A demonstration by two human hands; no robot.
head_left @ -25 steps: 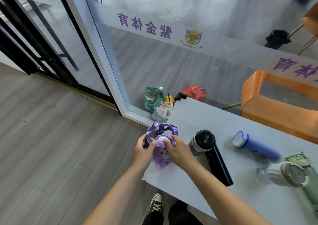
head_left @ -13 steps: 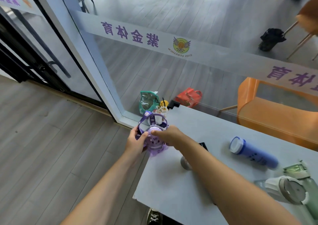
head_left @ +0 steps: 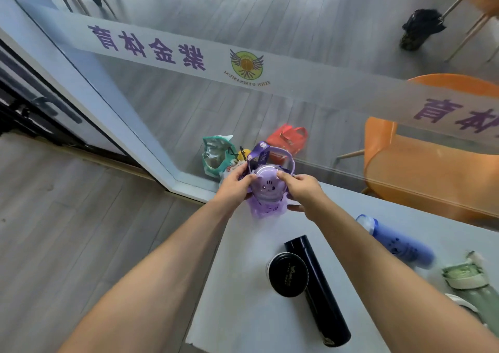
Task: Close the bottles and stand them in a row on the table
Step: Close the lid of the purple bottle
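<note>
A purple bottle (head_left: pixel 267 190) with a domed cat-face lid and a purple strap stands upright at the far left corner of the grey table (head_left: pixel 243 285). My left hand (head_left: pixel 237 182) grips its left side and my right hand (head_left: pixel 299 188) grips its right side at the lid. A black flask (head_left: pixel 318 290) lies on its side mid-table, with a black-topped round cup (head_left: pixel 287 274) beside it. A blue bottle (head_left: pixel 397 244) lies on its side at the right. A green bottle (head_left: pixel 469 285) lies at the right edge, partly behind my right arm.
A glass wall with a frosted band and purple lettering runs just behind the table. Bags (head_left: pixel 218 155) and a red bag (head_left: pixel 289 139) sit on the floor beyond the corner. An orange chair (head_left: pixel 421 169) stands behind the glass at the right.
Both hands carried the purple bottle away from the table's near left edge to the far left corner, keeping hold of it. The view tilted, so the black flask shows again.
</note>
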